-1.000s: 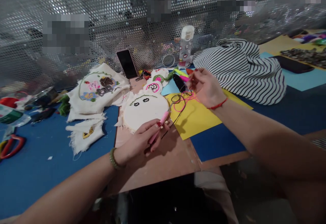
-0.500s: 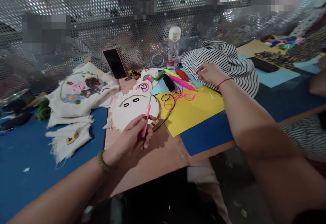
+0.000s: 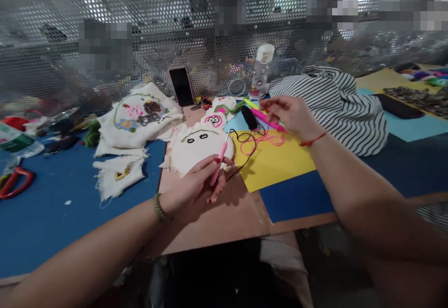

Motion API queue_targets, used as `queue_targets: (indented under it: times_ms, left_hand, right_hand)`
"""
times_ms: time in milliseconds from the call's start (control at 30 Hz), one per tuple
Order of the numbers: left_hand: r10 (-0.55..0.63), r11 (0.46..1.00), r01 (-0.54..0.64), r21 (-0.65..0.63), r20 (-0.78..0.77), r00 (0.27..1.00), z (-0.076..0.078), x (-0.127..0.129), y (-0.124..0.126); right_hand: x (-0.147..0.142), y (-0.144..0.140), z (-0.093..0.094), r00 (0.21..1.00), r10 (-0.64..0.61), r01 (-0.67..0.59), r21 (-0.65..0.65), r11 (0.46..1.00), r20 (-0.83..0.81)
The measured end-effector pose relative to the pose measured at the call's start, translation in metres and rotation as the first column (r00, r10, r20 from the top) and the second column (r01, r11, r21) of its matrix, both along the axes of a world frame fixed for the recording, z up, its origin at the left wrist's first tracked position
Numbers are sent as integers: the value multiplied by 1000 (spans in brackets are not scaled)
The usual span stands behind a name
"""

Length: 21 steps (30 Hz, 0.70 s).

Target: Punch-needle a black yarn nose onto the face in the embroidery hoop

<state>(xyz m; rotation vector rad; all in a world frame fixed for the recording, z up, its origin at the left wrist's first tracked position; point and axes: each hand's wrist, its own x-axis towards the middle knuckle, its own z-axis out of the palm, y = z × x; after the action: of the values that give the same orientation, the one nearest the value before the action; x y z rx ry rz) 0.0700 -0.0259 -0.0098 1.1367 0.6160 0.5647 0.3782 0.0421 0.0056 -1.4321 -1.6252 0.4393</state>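
Pink punch needle (image 3: 219, 156) clamped in the left hand (image 3: 196, 189), just before the embroidery hoop (image 3: 202, 148). Beyond the hoop to its right, the right hand (image 3: 292, 114) pinches pink thread (image 3: 262, 137) above yellow paper (image 3: 276, 161).

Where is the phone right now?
The phone stands propped against the perforated screen at the back of the table, left of centre in the head view, beside the embroidered cloth.
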Motion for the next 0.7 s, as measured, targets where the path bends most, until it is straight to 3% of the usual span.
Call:
queue_targets:
  times_ms: [67, 133, 167, 333, 500, 567, 700]
  left_hand:
    - [-23, 1000, 23, -8, 9, 1000, 0, 0, 0]
    - [-41, 999, 42, -16, 41, 998, -1, 0, 2]
    - [-35, 999, 36, -19, 65, 997, -2, 1, 3]
    - [29, 999, -23, -39, 164, 986, -7, 1, 11]
    - [-107, 987, 127, -101, 184, 977, -8, -2, 10]
    - [-138, 982, 158, -107, 174, 975, -7, -2, 8]
    - [-146, 979, 164, -118, 146, 978, -5, -1, 4]
  right_hand:
    - [-31, -14, 1, 916, 308, -323, -19, 946, -255]
    - [-56, -26, -2, 815, 433, -494, -70, 867, -384]
    - [-65, -30, -5, 795, 443, -513, -70, 855, -414]
    - [-85, -40, -22, 856, 361, -346, 108, 932, -370]
    - [-82, -45, -18, 909, 308, -233, 272, 934, -279]
    - [-78, -45, -14, 909, 307, -235, 262, 936, -281]
    - [-74, -40, -12, 855, 391, -386, 86, 919, -342]
